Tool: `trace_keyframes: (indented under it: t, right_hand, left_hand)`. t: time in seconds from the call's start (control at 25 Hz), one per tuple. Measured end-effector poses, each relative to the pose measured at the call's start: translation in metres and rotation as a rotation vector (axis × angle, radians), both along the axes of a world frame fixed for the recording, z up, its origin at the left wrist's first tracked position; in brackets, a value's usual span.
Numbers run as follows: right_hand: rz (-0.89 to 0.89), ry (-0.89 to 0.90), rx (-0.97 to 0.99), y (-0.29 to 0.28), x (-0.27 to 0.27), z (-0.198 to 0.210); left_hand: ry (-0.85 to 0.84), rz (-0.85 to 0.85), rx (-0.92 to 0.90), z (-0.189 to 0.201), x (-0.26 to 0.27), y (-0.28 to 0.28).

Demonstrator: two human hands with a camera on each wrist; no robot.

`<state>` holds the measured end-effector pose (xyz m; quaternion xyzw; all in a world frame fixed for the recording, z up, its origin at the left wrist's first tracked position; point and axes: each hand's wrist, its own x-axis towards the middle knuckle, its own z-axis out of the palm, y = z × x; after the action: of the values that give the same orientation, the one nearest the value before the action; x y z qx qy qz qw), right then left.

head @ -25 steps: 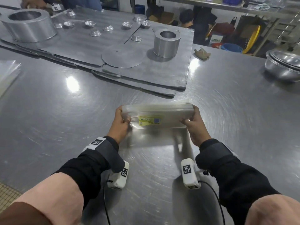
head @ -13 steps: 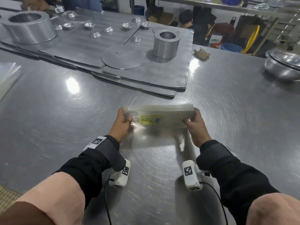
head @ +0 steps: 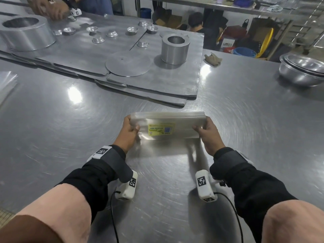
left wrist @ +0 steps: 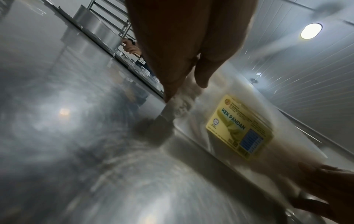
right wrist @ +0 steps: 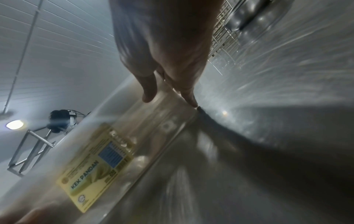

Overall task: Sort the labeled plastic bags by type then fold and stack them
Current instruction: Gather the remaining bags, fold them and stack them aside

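Unmoved, one bag stack (head: 168,126) stays between two hands (head: 128,130) (head: 207,133).

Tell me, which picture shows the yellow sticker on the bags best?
The left wrist view: the yellow sticker is big, and KEK PANDAN reads clearly. The right wrist view shows it large but blurrier. The head view shows it small, on the bags.

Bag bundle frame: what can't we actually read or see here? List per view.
- Head: small print on the yellow label is too small; only the product name reads.
- Head: bag count in the stack of plastic bags is unclear, edges merge.
- Left wrist: left hand covers its grip on the stack's end.
- Right wrist: the label's fine print is motion-blurred; right hand hides its end.
- Head: clear plastic cut off by the left edge.
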<state>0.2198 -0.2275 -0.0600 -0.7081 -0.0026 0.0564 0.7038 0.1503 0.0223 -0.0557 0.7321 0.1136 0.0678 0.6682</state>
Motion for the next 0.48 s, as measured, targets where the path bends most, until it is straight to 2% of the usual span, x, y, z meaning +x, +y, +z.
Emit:
trace_keyframes:
  t: [0.08, 0.28, 0.48]
  right_hand:
    - [-0.014, 0.006, -0.014, 0.0008, 0.0016, -0.0029]
    - [-0.125, 0.02, -0.01, 0.0023, 0.0023, -0.0035]
    - [-0.035, 0.008, -0.004, -0.0026, 0.0032, -0.003]
  left_hand:
    - [0.009, 0.013, 0.019, -0.0026, -0.0008, 0.0007]
    - [-0.011, 0.171, 0.088, -0.0098, 0.0054, 0.0014]
    - [-0.005, 0.006, 0.016, -0.0019, 0.0039, 0.002]
